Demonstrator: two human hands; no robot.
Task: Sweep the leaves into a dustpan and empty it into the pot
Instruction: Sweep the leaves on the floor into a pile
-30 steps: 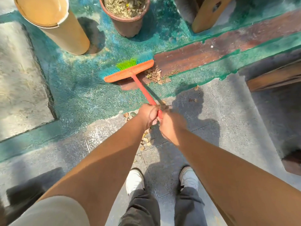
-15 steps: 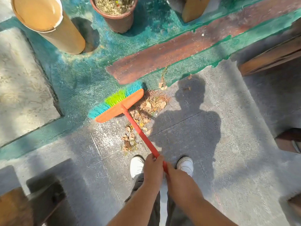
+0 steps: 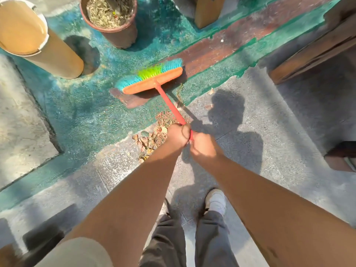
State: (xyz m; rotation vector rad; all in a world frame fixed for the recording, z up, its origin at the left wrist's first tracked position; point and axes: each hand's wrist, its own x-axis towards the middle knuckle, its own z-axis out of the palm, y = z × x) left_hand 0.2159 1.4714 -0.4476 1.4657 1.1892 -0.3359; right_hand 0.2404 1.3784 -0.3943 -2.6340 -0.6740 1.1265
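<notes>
The broom (image 3: 152, 79) lay stretched away from the person, head on the green-painted floor strip (image 3: 92, 116), handle running back to both hands. The leaf pile (image 3: 154, 135) sat between head and feet, just left of the left hand (image 3: 178, 135), which clasped the handle ahead of the gripping right hand (image 3: 203, 148).

No readable text, labels, brands or numbers anywhere.

My orange broom (image 3: 153, 81), its bristles blue with a green middle, rests on the green-painted floor, red handle slanting back toward me. The dry brown leaves (image 3: 154, 135) lie heaped beside the handle, at the paint's edge. The brown pot (image 3: 123, 36) stands upright beyond, full of dried leaf litter.
</notes>
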